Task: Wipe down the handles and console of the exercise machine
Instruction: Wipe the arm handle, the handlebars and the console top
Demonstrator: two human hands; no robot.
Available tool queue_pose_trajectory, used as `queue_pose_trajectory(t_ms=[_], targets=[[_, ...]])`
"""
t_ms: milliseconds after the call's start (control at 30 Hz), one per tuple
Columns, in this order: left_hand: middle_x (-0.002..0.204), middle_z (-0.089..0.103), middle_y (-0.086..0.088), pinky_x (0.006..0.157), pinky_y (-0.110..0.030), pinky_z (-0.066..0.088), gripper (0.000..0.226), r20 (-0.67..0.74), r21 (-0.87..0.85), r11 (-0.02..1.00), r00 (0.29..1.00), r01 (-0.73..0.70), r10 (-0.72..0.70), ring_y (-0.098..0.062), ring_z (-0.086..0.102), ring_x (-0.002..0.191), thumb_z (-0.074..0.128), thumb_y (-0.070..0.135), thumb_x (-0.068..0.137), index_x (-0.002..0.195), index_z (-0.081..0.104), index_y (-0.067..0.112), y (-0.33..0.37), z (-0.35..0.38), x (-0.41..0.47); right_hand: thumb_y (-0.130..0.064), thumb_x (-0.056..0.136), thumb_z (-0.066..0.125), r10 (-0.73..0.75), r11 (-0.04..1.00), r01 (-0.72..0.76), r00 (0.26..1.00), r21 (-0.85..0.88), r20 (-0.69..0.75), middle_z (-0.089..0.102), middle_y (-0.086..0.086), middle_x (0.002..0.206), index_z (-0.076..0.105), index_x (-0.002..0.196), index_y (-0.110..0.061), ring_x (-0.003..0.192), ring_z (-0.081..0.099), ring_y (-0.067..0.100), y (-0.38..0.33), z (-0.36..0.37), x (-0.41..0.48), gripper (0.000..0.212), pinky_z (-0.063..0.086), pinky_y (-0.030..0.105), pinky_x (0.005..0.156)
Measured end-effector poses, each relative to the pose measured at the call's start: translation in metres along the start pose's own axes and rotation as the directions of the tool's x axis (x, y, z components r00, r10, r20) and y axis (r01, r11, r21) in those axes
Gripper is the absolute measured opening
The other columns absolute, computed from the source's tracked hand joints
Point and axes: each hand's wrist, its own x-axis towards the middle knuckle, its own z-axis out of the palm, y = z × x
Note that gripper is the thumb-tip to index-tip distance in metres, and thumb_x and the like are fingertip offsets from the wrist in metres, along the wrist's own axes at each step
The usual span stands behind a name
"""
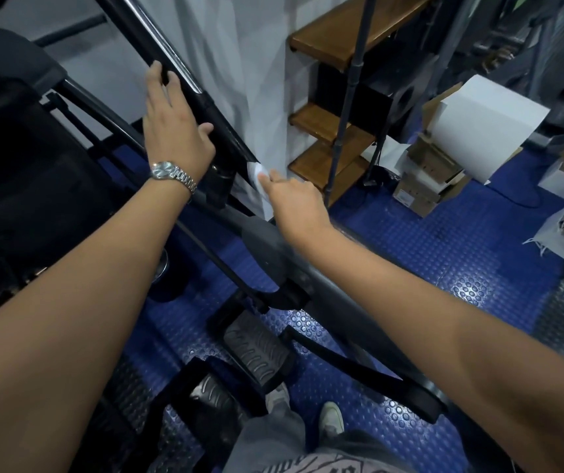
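A black moving handle bar (185, 76) of the exercise machine is seen running from the top of the frame down toward the centre, and the wiping of that bar is judged to be the step in hand. The left hand (174, 128) is laid against the bar in the upper left of the frame, its fingers spread fairly wide and hooked loosely over the tube rather than closed around it, as if the bar were being steadied. Just right of centre, a small white wipe (258, 174) is pinched narrowly in the fingers of the right hand (295, 203) and is pressed to the lower stretch of the bar, near its joint. The console cannot be made out with certainty; only a dark mass at the left edge is visible. The foot pedals (256, 349) are seen at the lower centre above the blue studded floor (427, 240). For the next move, the wipe would probably have to be drawn along the tube, which the bracing hand would first have to clear.
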Motion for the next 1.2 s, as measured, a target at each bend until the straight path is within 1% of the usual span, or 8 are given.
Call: queue_pose_trajectory(t_ms=[233,367,433,633,767,933,1067,1200], targets=[[0.156,0.014,-0.017,0.116,-0.033,0.027,0.069,0.003,-0.013,1.000,1.000,0.004,-0.004,-0.029,0.020,0.144,0.060,0.011,0.089,0.146,0.024,0.000,0.008,0.005,-0.008,0.012,0.080,0.053,0.035,0.998,-0.033,0.997,0.044,-0.062,0.052,0.003,0.132,0.043,0.136,-0.017,0.091,0.062,0.027,0.013,0.009,-0.021,0.063,0.049,0.037,0.070],[0.152,0.024,-0.022,0.115,-0.035,0.027,0.059,0.044,0.014,0.991,0.990,-0.136,0.135,-0.033,0.026,0.141,0.060,0.012,0.088,0.141,0.037,0.000,0.008,0.019,-0.034,0.007,0.085,0.050,0.058,0.998,-0.056,0.994,0.022,-0.098,0.060,0.005,0.099,0.051,0.113,-0.012,0.082,0.062,0.028,0.001,0.001,0.004,0.033,0.035,0.035,0.058],[0.148,0.030,-0.024,0.113,-0.038,0.032,0.057,0.064,0.031,0.976,0.974,-0.218,0.216,-0.036,0.032,0.137,0.063,0.012,0.086,0.137,0.043,-0.002,0.004,0.025,-0.045,0.003,0.087,0.050,0.055,0.998,-0.052,0.992,0.031,-0.110,0.063,0.008,0.096,0.051,0.111,-0.009,0.086,0.063,0.027,-0.009,-0.002,0.020,0.027,0.032,0.031,0.061],[0.136,0.047,-0.026,0.096,-0.042,0.050,0.039,-0.004,0.038,0.951,0.952,-0.307,0.307,-0.038,0.050,0.123,0.055,0.007,0.089,0.127,0.053,-0.003,-0.005,0.027,-0.046,0.001,0.088,0.052,0.054,0.998,-0.048,0.989,0.044,-0.136,0.063,0.008,0.095,0.050,0.114,-0.008,0.081,0.065,0.030,-0.004,0.009,0.014,0.027,0.033,0.033,0.057],[0.129,0.053,-0.026,0.085,-0.039,0.056,0.041,-0.061,0.041,0.928,0.926,-0.371,0.373,-0.038,0.057,0.114,0.060,-0.006,0.080,0.121,0.058,-0.003,-0.014,0.028,-0.043,0.003,0.086,0.053,0.053,0.998,-0.055,0.992,-0.011,-0.113,0.062,0.008,0.097,0.046,0.127,-0.009,0.080,0.065,0.030,-0.001,0.015,0.008,0.043,0.035,0.032,0.056],[0.124,0.057,-0.025,0.077,-0.042,0.054,0.047,-0.059,0.039,0.906,0.904,-0.422,0.424,-0.038,0.059,0.109,0.057,-0.012,0.073,0.119,0.061,-0.001,-0.020,0.019,-0.037,-0.002,0.092,0.051,0.127,0.990,-0.123,0.990,0.062,-0.067,0.065,0.012,0.096,0.053,0.107,-0.003,0.085,0.066,0.030,-0.027,0.001,0.049,0.016,0.038,0.031,0.061],[0.123,0.057,-0.024,0.074,-0.041,0.053,0.045,-0.058,0.047,0.896,0.895,-0.441,0.443,-0.037,0.060,0.105,0.056,-0.010,0.073,0.117,0.061,0.000,-0.023,0.018,-0.033,-0.009,0.089,0.058,0.161,0.979,-0.157,0.987,0.132,-0.021,0.065,0.013,0.094,0.054,0.104,-0.003,0.085,0.065,0.033,-0.028,-0.005,0.049,0.016,0.038,0.033,0.061],[0.124,0.056,-0.024,0.076,-0.041,0.052,0.046,-0.048,0.038,0.903,0.901,-0.429,0.430,-0.036,0.058,0.106,0.055,-0.008,0.074,0.119,0.060,0.000,-0.022,0.020,-0.034,-0.003,0.087,0.054,0.186,0.976,-0.188,0.982,0.113,0.035,0.047,0.008,0.076,0.049,0.082,-0.008,0.084,0.060,0.035,-0.013,-0.004,0.026,0.009,0.038,0.034,0.061]])
